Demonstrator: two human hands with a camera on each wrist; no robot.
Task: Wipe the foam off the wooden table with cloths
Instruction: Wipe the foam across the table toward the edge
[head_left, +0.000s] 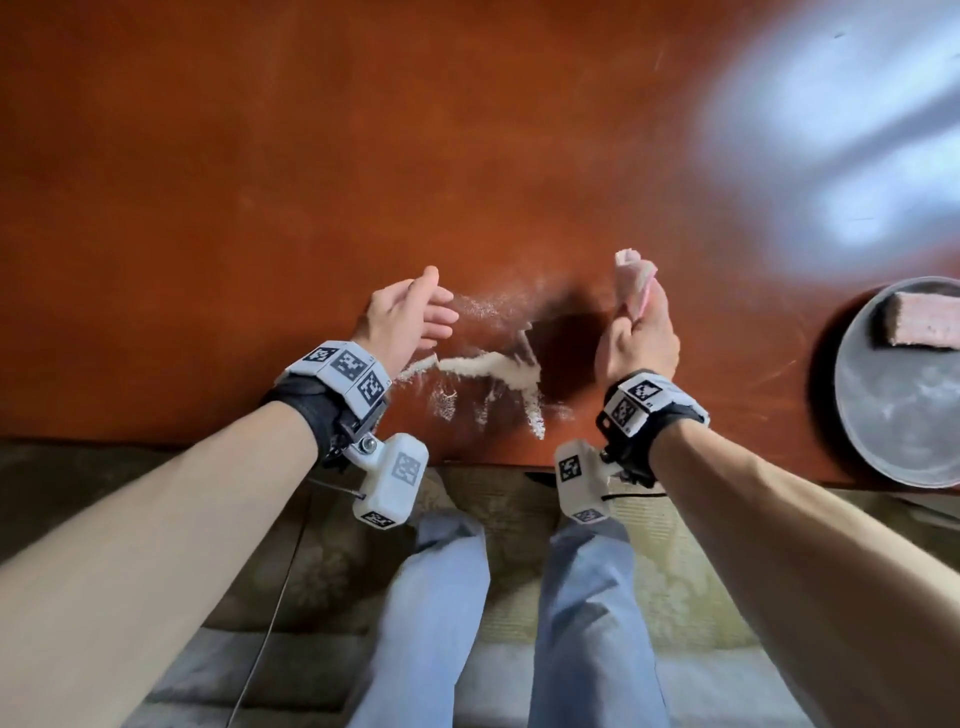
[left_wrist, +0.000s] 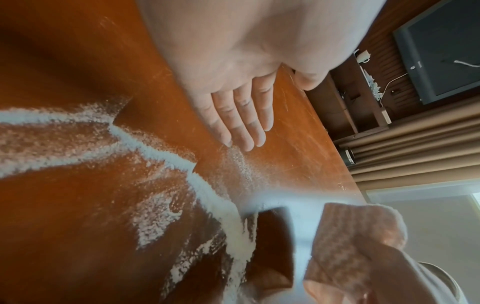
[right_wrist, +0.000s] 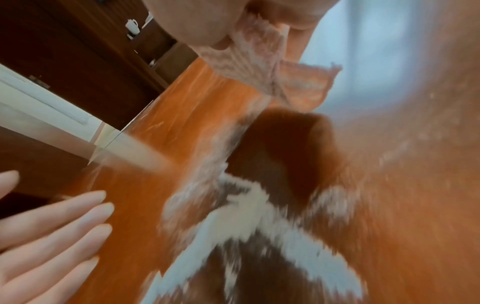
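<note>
White foam (head_left: 493, 371) lies in streaks on the reddish wooden table (head_left: 260, 182), close to its near edge, between my hands. My right hand (head_left: 641, 332) grips a folded pink cloth (head_left: 635, 278) and holds it lifted above the table, right of the foam. The same cloth (left_wrist: 358, 242) (right_wrist: 262, 67) shows in both wrist views, hanging from the fingers. My left hand (head_left: 415, 317) is held open with straight fingers (left_wrist: 244, 123) just left of the foam, holding nothing. A dark shadow of the cloth falls on the foam's right end.
A round grey metal basin (head_left: 893, 410) sits at the table's right near edge with a second pink cloth (head_left: 919, 325) in it. A bright window glare covers the far right of the table. My legs in blue jeans (head_left: 587, 623) are below the table edge.
</note>
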